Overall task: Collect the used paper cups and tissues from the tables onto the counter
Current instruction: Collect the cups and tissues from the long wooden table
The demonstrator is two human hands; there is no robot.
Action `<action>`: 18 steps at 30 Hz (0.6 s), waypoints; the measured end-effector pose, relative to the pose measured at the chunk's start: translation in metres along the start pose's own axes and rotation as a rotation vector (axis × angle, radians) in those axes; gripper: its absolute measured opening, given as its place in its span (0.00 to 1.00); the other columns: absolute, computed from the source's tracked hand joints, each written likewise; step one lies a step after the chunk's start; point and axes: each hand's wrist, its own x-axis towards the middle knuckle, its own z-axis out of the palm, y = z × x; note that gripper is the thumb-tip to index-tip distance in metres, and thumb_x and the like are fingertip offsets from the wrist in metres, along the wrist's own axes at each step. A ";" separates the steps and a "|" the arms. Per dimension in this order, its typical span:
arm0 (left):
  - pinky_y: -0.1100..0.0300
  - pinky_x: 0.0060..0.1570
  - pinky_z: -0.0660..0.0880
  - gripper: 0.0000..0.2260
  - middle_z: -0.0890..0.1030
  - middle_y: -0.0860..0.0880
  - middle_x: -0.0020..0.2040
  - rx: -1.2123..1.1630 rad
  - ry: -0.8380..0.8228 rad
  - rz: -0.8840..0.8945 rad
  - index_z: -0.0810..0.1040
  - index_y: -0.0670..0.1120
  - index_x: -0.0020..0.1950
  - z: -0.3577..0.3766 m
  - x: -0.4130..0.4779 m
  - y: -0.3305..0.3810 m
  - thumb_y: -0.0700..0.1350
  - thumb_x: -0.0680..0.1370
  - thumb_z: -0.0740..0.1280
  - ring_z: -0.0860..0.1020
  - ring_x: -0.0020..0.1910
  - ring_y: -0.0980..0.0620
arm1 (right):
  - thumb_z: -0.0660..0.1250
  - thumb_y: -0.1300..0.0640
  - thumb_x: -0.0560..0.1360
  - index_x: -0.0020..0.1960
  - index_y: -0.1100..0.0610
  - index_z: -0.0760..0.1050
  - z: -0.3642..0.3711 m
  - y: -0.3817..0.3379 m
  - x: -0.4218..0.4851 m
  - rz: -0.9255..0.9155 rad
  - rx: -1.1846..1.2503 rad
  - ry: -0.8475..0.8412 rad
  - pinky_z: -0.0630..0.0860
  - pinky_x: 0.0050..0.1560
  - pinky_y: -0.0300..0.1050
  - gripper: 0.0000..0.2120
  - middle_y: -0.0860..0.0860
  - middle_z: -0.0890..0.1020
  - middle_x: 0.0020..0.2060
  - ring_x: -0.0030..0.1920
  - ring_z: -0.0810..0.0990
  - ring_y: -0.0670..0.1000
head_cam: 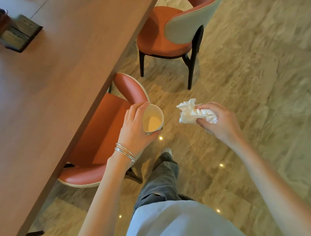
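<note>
left hand (133, 126) wrapped round a plain white paper cup (152, 118), empty inside, right hand (219, 120) pinching a crumpled white tissue (191, 111), both just right of the worktop (38, 89), no writing readable

Cup (152, 118) in L, tissue (193, 113) in R, over floor.
My left hand (133, 126) grips the paper cup upright; right hand (219, 120) pinches crumpled tissue. Tabletop (56, 78) to my left.
</note>
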 end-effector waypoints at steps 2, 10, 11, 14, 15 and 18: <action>0.60 0.57 0.65 0.36 0.69 0.48 0.64 0.000 0.000 -0.001 0.66 0.46 0.68 0.001 0.026 0.002 0.50 0.64 0.77 0.66 0.61 0.50 | 0.73 0.62 0.68 0.55 0.55 0.78 -0.007 0.001 0.026 -0.010 0.009 -0.006 0.61 0.50 0.20 0.15 0.45 0.77 0.49 0.49 0.71 0.34; 0.60 0.56 0.65 0.37 0.70 0.46 0.64 -0.004 0.050 0.027 0.67 0.44 0.68 -0.009 0.135 0.001 0.49 0.64 0.78 0.68 0.61 0.48 | 0.73 0.63 0.68 0.54 0.56 0.79 -0.028 0.001 0.138 -0.088 0.007 0.049 0.64 0.50 0.23 0.15 0.47 0.78 0.49 0.48 0.72 0.33; 0.60 0.55 0.65 0.37 0.70 0.46 0.64 -0.006 0.055 0.030 0.67 0.44 0.68 -0.010 0.147 0.002 0.49 0.63 0.78 0.68 0.61 0.49 | 0.74 0.63 0.67 0.54 0.57 0.79 -0.030 0.001 0.149 -0.101 0.004 0.060 0.64 0.50 0.23 0.16 0.47 0.79 0.49 0.48 0.73 0.35; 0.60 0.55 0.65 0.37 0.70 0.46 0.64 -0.003 0.065 0.036 0.67 0.44 0.68 -0.009 0.176 0.002 0.49 0.63 0.78 0.68 0.61 0.49 | 0.74 0.62 0.67 0.54 0.57 0.78 -0.033 0.003 0.179 -0.125 0.007 0.063 0.65 0.50 0.24 0.16 0.48 0.79 0.50 0.49 0.74 0.39; 0.60 0.55 0.65 0.37 0.70 0.46 0.64 0.002 0.072 0.036 0.67 0.44 0.68 -0.008 0.183 0.002 0.49 0.63 0.78 0.68 0.61 0.49 | 0.74 0.62 0.67 0.54 0.56 0.78 -0.034 0.004 0.188 -0.127 0.011 0.055 0.65 0.50 0.25 0.16 0.48 0.79 0.50 0.49 0.74 0.40; 0.57 0.56 0.68 0.36 0.70 0.46 0.64 0.009 0.087 0.023 0.67 0.44 0.68 -0.004 0.202 0.001 0.51 0.64 0.78 0.68 0.61 0.48 | 0.73 0.62 0.67 0.54 0.56 0.78 -0.038 0.009 0.211 -0.142 0.006 0.041 0.66 0.49 0.24 0.16 0.48 0.79 0.50 0.49 0.74 0.41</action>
